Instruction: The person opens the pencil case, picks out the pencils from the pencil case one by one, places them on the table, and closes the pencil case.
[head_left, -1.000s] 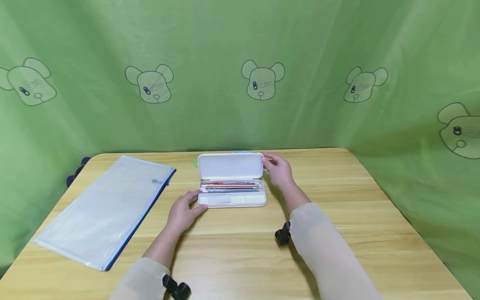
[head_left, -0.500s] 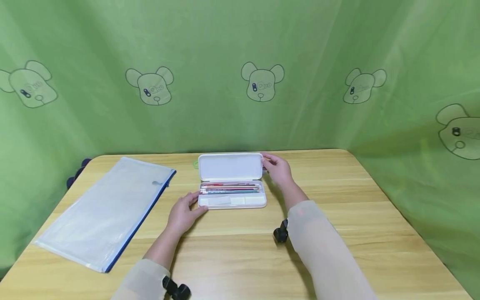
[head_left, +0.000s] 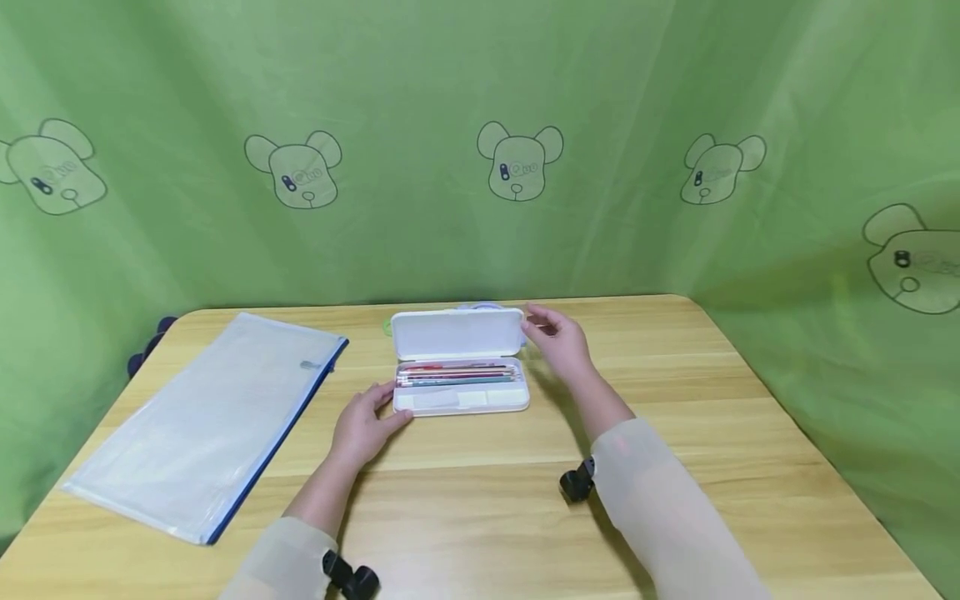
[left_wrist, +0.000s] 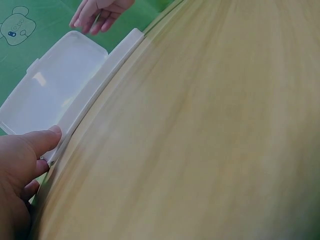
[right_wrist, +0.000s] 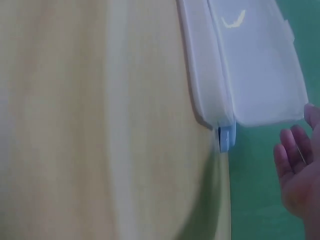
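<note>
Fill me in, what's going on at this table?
A person has both hands at a white pencil case on the wooden table. The left hand holds its near left corner. The right hand is by the right edge of the raised lid; I can't tell whether it touches. The case is open, with pencils lying lengthwise inside. A translucent document pouch with a blue edge lies flat to the left.

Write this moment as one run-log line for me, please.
left hand: holds near left corner of white case; right hand: beside lid, contact unclear; lid: raised; pencils: in case; blue-edged bag: left of case
</note>
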